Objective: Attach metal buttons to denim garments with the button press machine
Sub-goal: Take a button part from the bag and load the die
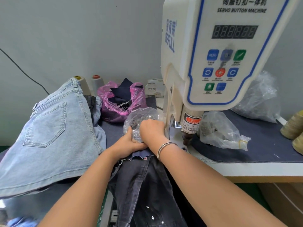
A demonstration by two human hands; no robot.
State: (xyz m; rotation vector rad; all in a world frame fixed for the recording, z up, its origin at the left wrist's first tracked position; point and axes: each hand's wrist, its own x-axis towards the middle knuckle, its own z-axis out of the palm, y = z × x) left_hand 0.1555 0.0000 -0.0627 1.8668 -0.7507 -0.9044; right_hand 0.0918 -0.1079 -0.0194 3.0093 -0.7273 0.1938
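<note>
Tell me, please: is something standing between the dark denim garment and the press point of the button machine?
Yes. Both hands, the left hand and the right hand, work at a clear plastic bag just left of the press head. The dark denim garment lies in front of them.

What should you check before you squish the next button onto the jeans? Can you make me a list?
1. Fingers away from the press head: ok, both hands are to its left.
2. Button picked up: cannot tell; right hand reaches into the clear bag of buttons.
3. Bag steadied: ok, left hand holds it.
4. Dark denim garment under the press head: not ok, it lies in front.
5. Display reading: cannot tell.
</note>
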